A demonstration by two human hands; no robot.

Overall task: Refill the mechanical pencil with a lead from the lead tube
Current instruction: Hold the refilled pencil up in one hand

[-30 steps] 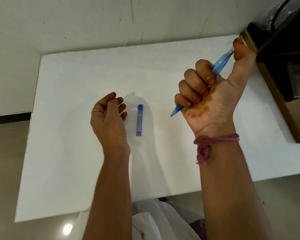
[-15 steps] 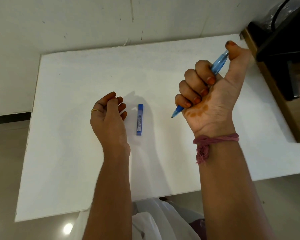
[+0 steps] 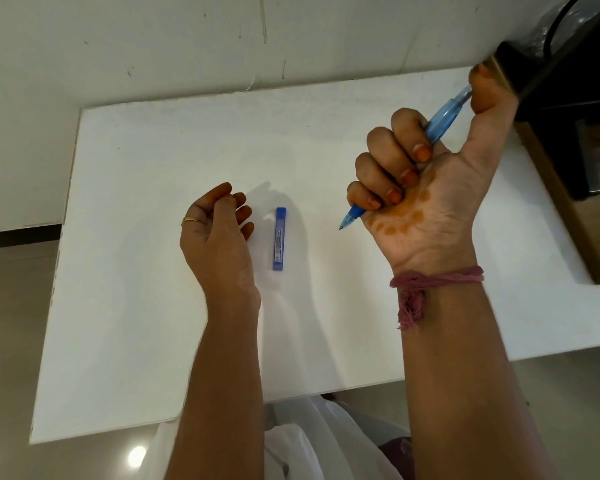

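A translucent blue mechanical pencil [image 3: 442, 121] is clasped in my right hand [image 3: 426, 188], raised above the white table [image 3: 153, 306]. Its tip points down and left, and my thumb rests on its top end. The blue lead tube [image 3: 279, 239] lies flat on the table, lengthwise away from me, between my two hands. My left hand [image 3: 219, 237] rests on the table just left of the tube with fingers loosely curled and holds nothing; it does not touch the tube.
A dark object with a black cable [image 3: 568, 74] on a wooden surface stands at the table's right far corner. A pale wall [image 3: 187, 39] runs behind the table. White cloth [image 3: 309, 441] on my lap shows below the near edge.
My right thumb dipped onto the pencil's top end half a second ago and has risen back up and right. The left hand and the lead tube have not moved.
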